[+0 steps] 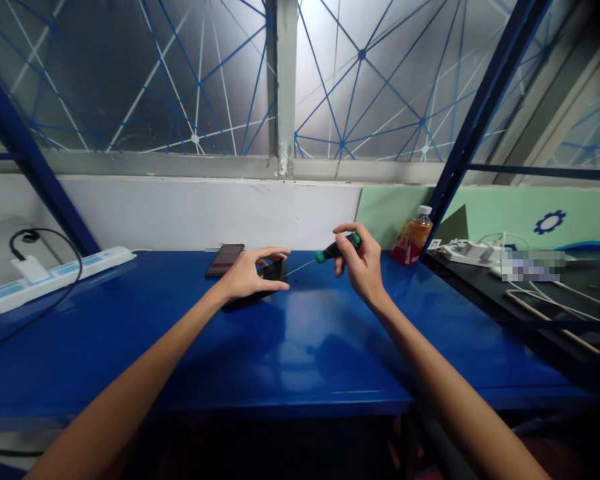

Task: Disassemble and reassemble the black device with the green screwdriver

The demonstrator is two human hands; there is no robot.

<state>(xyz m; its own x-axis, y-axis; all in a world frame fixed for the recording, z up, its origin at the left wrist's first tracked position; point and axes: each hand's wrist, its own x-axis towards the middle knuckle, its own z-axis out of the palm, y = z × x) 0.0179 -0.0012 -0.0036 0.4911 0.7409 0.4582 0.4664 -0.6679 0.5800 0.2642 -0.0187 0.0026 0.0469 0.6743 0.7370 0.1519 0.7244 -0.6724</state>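
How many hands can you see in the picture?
2. The left hand is around a black object on the blue table, and the right hand holds a green-and-black screwdriver. No other hands show.

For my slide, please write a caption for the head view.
Left hand holds a black object; right hand points a screwdriver at it.

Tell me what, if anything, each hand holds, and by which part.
Right hand: the screwdriver, by its green-and-black handle. Left hand: a black object, around its right end.
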